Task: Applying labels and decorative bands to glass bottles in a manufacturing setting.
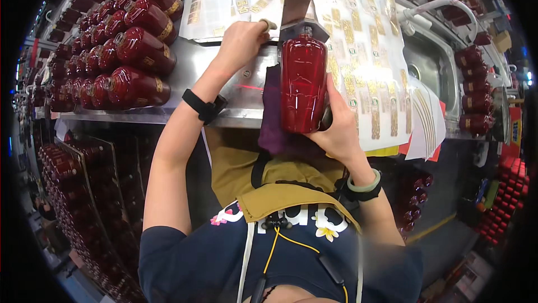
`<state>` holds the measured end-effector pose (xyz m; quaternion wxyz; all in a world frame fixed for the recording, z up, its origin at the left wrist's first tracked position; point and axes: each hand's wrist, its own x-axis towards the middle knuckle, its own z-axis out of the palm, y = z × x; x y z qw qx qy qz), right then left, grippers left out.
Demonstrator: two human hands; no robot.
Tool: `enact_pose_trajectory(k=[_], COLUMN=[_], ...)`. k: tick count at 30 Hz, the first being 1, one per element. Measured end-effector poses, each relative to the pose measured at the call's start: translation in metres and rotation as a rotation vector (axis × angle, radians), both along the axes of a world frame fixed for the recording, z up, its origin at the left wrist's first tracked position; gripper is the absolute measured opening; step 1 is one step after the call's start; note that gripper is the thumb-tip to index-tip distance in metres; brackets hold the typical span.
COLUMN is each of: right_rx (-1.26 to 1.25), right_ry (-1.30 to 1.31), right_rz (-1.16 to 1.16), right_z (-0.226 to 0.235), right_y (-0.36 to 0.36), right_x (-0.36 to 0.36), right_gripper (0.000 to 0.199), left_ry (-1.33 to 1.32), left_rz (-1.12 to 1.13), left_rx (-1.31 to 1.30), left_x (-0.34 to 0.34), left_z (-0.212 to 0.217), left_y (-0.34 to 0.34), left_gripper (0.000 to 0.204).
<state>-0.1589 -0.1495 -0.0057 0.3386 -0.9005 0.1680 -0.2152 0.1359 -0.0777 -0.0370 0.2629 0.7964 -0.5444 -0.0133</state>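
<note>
Red bottle (304, 84) sits in our right hand (341, 124), grip clamped on its lower side; left hand (244, 45) near gold-patterned sheets (210, 9), its grip we cannot tell.

The red bottle (304, 87) hides most fingers of the right hand (340, 134).

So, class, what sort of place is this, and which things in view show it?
Probably a workshop or factory floor: there are rows of matching red bottles, and white sheets bearing gold pieces lie spread over a metal bench.
</note>
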Motion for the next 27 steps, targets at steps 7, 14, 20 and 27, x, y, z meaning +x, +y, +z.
enact_pose_trajectory(k=[7, 14, 20, 27], right_rx=[0.137, 0.612, 0.674, 0.597], right_ry=[0.004, -0.053, -0.118, -0.073], right_rz=[0.093, -0.003, -0.106, -0.149], right_z=[-0.002, 0.018, 0.031, 0.017], right_y=[-0.01, -0.05, -0.052, -0.06], right_x=[-0.002, 0.007, 0.054, 0.075], right_gripper=[0.121, 0.063, 0.038, 0.046], left_ry=[0.027, -0.095, -0.026, 0.249], left_rz=[0.242, -0.118, -0.146, -0.142], left_rx=[-0.47, -0.587, -0.522, -0.524], left_x=[-0.017, -0.113, -0.134, -0.146], left_z=[0.022, 0.064, 0.062, 0.047], left_y=[0.018, 0.036, 0.048, 0.064], left_gripper=[0.02, 0.029, 0.026, 0.03])
